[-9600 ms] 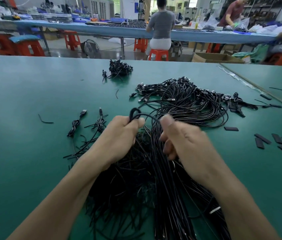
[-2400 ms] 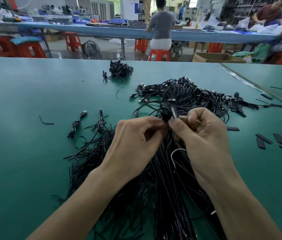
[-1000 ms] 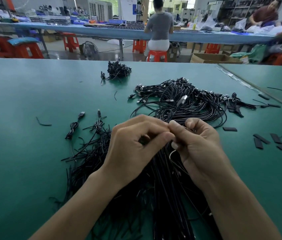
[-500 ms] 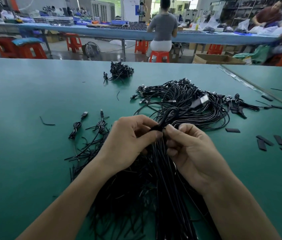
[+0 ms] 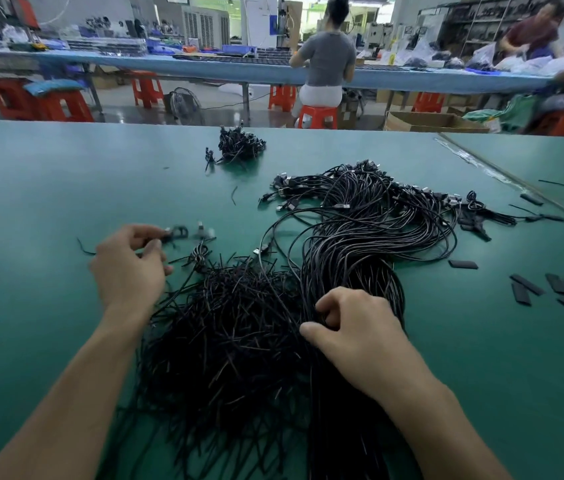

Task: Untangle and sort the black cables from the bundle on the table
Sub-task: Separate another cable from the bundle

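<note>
A moment ago both hands met over the big tangled bundle of black cables (image 5: 342, 271) in the middle of the green table (image 5: 31, 202). Now the left hand (image 5: 131, 265) has swung out left with a small wound-up black cable (image 5: 177, 233); it is too blurry to tell if it still pinches it. The right hand (image 5: 353, 327) curls its fingers round cables at the near end of the bundle. One more cable looks sorted
</note>
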